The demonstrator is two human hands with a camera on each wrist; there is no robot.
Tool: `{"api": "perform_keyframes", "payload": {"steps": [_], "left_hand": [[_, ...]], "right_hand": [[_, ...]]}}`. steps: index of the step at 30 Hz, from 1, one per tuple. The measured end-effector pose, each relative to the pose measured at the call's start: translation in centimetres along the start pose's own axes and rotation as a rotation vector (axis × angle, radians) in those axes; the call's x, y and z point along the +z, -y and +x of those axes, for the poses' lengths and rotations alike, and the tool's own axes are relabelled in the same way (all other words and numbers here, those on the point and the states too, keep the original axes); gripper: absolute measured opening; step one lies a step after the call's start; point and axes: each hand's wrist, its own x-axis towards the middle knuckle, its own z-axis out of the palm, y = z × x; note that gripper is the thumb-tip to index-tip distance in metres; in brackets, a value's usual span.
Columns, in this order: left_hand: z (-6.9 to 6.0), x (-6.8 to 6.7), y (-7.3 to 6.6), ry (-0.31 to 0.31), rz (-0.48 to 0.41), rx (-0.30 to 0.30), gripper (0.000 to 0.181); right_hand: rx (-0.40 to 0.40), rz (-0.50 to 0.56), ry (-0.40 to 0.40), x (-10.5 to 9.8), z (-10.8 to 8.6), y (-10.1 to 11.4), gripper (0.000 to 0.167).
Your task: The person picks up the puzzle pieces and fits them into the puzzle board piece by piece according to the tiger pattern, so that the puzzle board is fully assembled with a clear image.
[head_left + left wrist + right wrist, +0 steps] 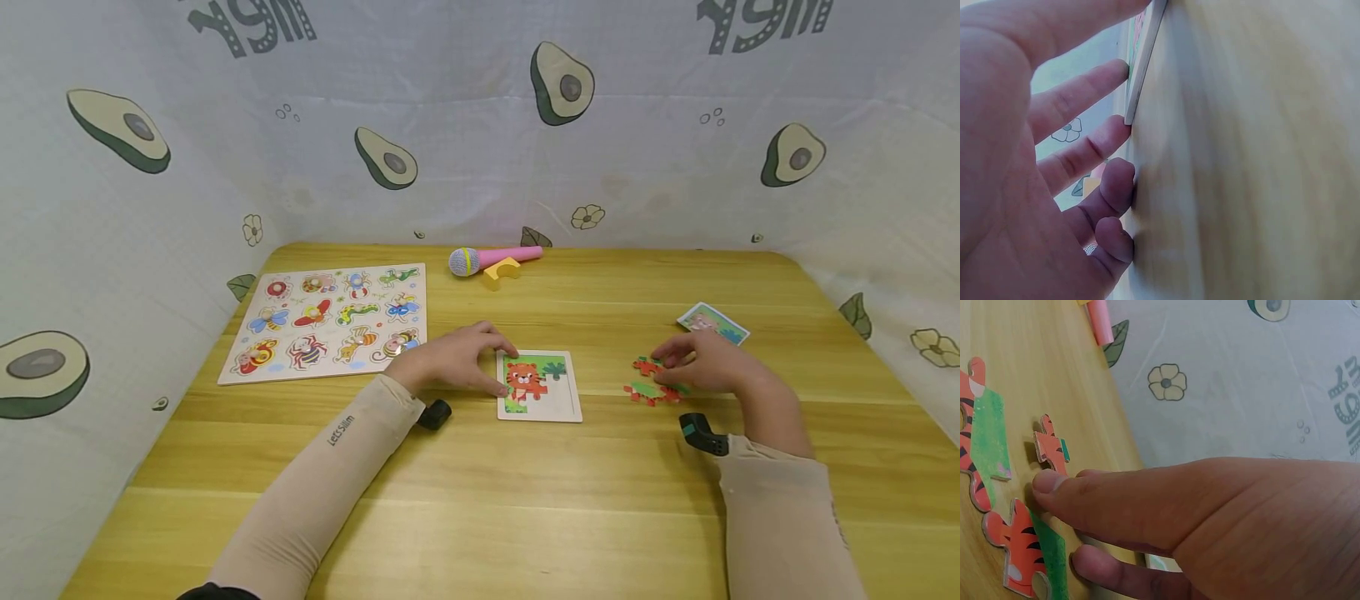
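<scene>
A square tiger jigsaw board, partly filled with pieces, lies mid-table. My left hand rests at its left side, thumb and fingertips touching the edge; in the left wrist view the index and middle fingers reach out fairly straight to the board edge. My right hand is over loose pieces to the right. Between its thumb and fingertips it pinches a small orange jigsaw piece with a green corner. Beside it lie a striped orange and green piece and another large green and orange piece.
A wooden peg puzzle of insects and animals lies at the left. Toward the back are a pink toy microphone and a yellow arch block. A picture card lies beyond my right hand. A printed curtain hangs behind the table.
</scene>
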Motion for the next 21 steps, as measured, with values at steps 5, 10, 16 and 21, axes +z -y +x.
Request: {"api": "perform_keyframes", "payload": {"steps": [5, 10, 16, 21], "left_hand": [[0.0, 0.0, 0.0, 0.003, 0.001, -0.003, 0.057], [0.0, 0.0, 0.0, 0.005, -0.006, -0.002, 0.056], [0.0, 0.0, 0.0, 0.003, -0.009, 0.003, 0.056], [0.0, 0.0, 0.0, 0.001, -0.006, -0.001, 0.055]], "right_hand": [[-0.019, -0.007, -0.011, 0.1, 0.1, 0.1, 0.042], [-0.035, 0.021, -0.003, 0.1, 0.1, 0.7, 0.045], [-0.076, -0.014, -0.034, 0.4, 0.1, 2.4, 0.045], [-0.071, -0.052, -0.033, 0.6, 0.4, 3.9, 0.046]]}}
